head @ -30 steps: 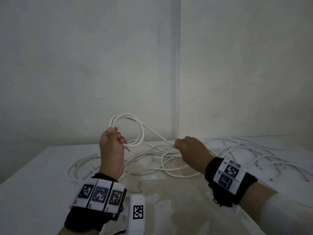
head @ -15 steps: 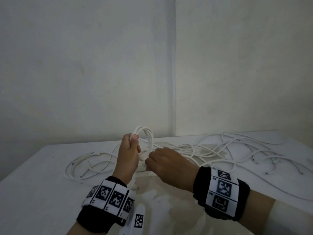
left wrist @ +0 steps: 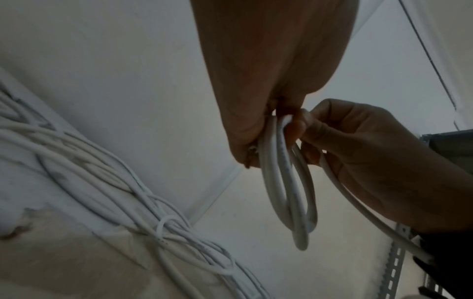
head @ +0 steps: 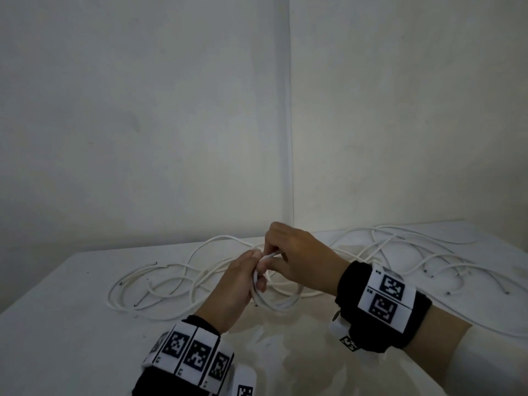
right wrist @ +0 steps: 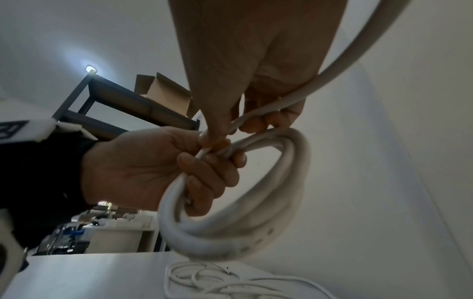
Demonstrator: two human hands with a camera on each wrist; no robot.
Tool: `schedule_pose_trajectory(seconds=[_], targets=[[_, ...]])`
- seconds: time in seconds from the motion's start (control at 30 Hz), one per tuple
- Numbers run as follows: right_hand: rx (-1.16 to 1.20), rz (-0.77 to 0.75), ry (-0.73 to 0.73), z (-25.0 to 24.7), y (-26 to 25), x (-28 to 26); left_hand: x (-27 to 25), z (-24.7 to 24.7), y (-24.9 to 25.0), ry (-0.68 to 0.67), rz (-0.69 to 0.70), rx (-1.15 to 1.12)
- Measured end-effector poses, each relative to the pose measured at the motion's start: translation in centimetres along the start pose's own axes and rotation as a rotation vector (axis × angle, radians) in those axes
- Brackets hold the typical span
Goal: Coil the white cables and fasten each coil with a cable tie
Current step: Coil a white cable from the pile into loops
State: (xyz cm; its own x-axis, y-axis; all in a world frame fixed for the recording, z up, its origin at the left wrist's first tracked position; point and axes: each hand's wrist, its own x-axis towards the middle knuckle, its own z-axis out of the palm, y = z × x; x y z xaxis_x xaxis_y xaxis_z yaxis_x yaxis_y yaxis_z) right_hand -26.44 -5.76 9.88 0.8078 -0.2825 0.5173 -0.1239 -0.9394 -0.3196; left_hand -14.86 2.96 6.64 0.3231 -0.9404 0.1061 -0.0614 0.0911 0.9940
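Observation:
A small coil of white cable [head: 275,303] hangs from my left hand [head: 257,277], which grips its top just above the white table [head: 71,324]. My right hand [head: 271,256] meets it there and pinches the cable's free run against the coil. In the left wrist view the coil [left wrist: 289,192] shows as two or three loops under my left hand [left wrist: 271,129], with the right hand [left wrist: 371,151] beside it. In the right wrist view my left hand [right wrist: 153,172] wraps around the coil [right wrist: 256,222], and the free run [right wrist: 358,60] leads up past my right hand [right wrist: 268,121].
Loose white cables [head: 400,252] sprawl over the back of the table, with more to the left [head: 160,287]. Two walls meet in a corner [head: 288,138] right behind. A dark shelf [right wrist: 102,101] with a cardboard box [right wrist: 163,89] stands off to one side.
My left hand has lowered the coil from an upright raised loop towards the table. My right hand has moved left, bringing cable to the coil until both hands touch.

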Motion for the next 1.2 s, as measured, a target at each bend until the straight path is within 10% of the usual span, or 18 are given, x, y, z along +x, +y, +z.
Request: schedule_pose_trajectory(seconds=[0.57,0.97,1.2], targets=[[0.019,0.175,-0.033,-1.3,1.5,0.4,-0.5,-1.8,1.3,0.037,0.036,0.077],[-0.201,0.293,0.205,-4.0,6.0,-1.6,-0.6,-6.2,3.3,0.258,0.087,-0.412],[0.072,0.243,0.253,-1.4,2.8,-0.7,-0.3,-3.7,2.3,0.203,0.071,-0.097]])
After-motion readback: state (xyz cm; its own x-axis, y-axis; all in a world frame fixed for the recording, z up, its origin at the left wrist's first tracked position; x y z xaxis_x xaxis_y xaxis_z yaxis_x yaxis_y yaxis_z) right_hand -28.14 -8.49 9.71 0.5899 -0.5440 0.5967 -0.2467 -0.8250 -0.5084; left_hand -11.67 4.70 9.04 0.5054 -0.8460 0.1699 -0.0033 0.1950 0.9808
